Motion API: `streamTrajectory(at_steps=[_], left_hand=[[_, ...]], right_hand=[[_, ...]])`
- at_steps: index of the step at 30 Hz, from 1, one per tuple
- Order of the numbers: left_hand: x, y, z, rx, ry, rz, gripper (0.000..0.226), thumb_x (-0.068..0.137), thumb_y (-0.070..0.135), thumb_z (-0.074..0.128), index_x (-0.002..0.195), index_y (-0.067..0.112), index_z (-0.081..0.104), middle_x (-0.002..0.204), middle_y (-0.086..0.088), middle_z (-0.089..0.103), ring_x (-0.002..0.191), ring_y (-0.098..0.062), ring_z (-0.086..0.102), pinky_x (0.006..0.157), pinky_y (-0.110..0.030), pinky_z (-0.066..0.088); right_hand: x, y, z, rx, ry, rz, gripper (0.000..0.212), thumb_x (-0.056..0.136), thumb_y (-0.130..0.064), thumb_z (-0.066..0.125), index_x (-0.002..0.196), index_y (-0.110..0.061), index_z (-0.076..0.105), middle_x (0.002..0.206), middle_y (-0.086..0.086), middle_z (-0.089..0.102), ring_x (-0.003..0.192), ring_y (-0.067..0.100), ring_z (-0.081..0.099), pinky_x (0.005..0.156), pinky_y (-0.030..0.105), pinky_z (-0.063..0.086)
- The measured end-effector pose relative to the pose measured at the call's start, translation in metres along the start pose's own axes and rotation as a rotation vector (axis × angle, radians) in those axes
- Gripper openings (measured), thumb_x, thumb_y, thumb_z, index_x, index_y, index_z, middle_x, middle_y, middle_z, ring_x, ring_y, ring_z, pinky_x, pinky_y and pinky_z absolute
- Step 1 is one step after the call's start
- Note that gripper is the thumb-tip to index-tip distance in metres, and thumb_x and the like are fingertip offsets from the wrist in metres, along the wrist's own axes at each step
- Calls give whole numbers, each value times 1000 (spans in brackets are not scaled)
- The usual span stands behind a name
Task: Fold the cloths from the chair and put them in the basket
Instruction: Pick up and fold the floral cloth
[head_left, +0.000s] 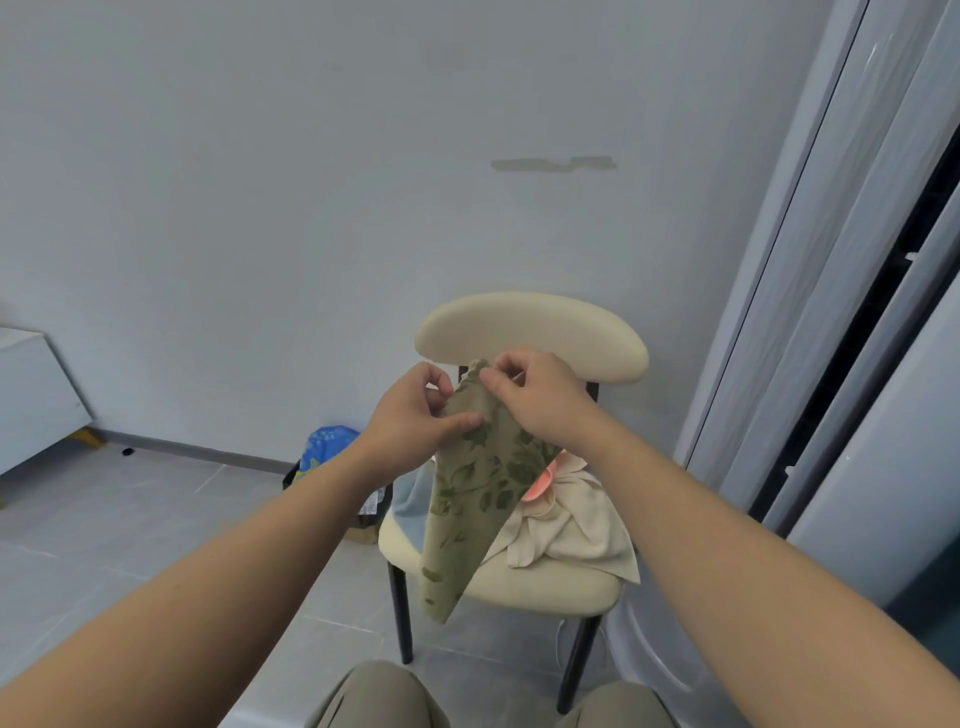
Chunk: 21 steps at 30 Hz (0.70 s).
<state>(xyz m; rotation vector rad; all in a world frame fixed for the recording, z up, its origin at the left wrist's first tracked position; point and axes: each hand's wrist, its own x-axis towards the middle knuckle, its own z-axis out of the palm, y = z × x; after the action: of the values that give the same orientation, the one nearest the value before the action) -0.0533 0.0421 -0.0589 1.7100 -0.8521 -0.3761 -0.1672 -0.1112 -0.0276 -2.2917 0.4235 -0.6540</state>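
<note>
Pinching cloth (480, 499) — left hand (415, 418), right hand (540, 400)

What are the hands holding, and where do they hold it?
Both the left hand and the right hand pinch the green leafy cloth at its top edge; the rest hangs down.

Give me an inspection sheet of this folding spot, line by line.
Surface: cream padded chair, cloths piled on its seat.
Job's things: green leaf-patterned cloth held up in front of the seat; cream cloth, pink cloth, pale blue cloth on seat; basket not seen.
Clutter: blue plastic bag and dark container on floor, left of chair.
Grippers: left hand and right hand pinch the green cloth's top.
Cables: thin pale line by chair leg, possibly a cord.
Surroundings: grey tiled floor, white wall.
</note>
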Motion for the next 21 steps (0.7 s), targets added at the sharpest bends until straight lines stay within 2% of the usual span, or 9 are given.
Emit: streamTrajectory(at_steps=[3,6,11,14,17,21], left_hand=[[-5,-15,2,35,4,18,38,80,11,84,93,20,50,72,1,69,67,-18,65,71,-41,55],[-13,-29,11,159,37,107,35,82,14,82,92,24,50,71,7,60,62,-13,49,67,-37,52],[-22,-35,26,168,36,181,35,82,14,81,99,35,60,89,6,65,73,-7,59,76,-29,57],[-20,-41,27,203,-61,149,26,81,19,80,91,39,66,82,6,70,77,-17,67,79,-38,59],[-19,-49,25,298,-157,86,12,79,29,78,77,24,68,73,3,67,72,-21,63,78,-44,59],[-20,-59,20,272,-225,-19,9,85,23,77,86,15,75,86,-10,75,86,-33,71,86,-53,58]], right_hand=[[3,-1,-7,-49,79,1,24,103,-37,54,85,-21,55,77,-2,61,70,13,53,62,27,41],[8,-1,-16,-95,121,2,23,105,-39,47,91,-21,51,76,-2,58,71,17,54,65,36,44],[12,-1,-27,-298,179,-44,28,108,-44,36,101,-21,50,88,-1,63,83,28,58,71,44,50],[15,2,-34,-343,222,-67,26,108,-44,35,102,-23,48,93,-1,65,87,30,57,72,44,50],[18,6,-42,-328,251,-44,26,107,-45,35,103,-24,49,91,0,66,87,32,58,74,46,51],[17,13,-56,-278,309,2,26,107,-44,39,108,-22,53,81,-5,62,84,30,60,75,45,53]])
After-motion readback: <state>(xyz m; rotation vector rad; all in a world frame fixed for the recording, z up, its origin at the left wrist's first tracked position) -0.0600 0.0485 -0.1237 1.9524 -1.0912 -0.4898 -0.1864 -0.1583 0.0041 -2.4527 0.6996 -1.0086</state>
